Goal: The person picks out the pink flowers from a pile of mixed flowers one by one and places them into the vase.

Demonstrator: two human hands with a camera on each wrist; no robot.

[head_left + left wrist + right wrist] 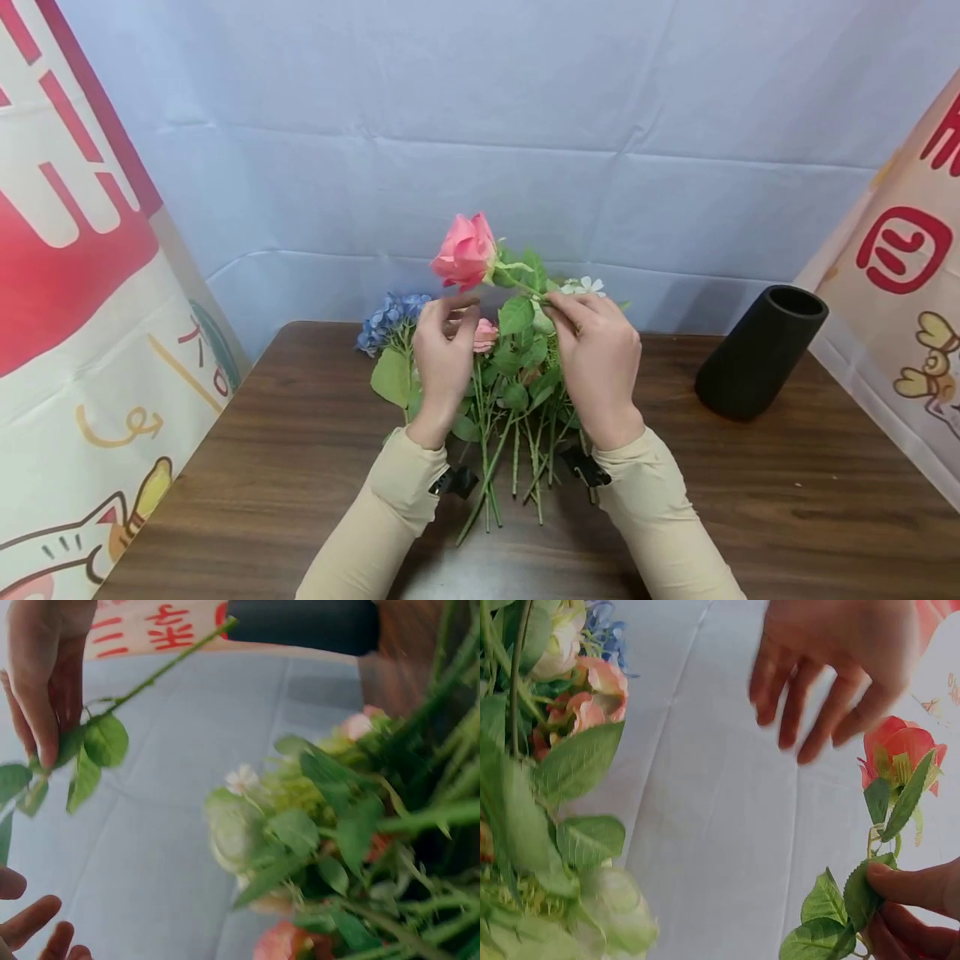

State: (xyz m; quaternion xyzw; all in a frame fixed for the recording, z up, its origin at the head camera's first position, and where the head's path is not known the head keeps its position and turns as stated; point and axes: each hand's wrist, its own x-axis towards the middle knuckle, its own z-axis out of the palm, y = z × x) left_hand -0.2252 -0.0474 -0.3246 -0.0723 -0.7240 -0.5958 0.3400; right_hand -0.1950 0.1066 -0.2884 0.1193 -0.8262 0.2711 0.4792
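Observation:
My right hand (603,358) pinches the leafy stem of a pink rose (465,252) between thumb and fingers. The bloom leans to the left, above the other flowers. In the right wrist view the thumb presses a leaf (865,889) against the stem, below the rose head (900,750). The stem's cut end (225,628) points away from that hand in the left wrist view. Just under the bloom, my left hand (446,354) is raised with fingers apart, holding nothing; the right wrist view shows its fingers (810,735) loosely extended.
A pile of flowers lies on the brown table (300,475), with blue hydrangea (390,321), a small pink bloom (486,335), white blossoms (585,286) and several green stems (491,467) toward me. A black vase (753,358) stands at the right. Pale cloth (480,100) hangs behind.

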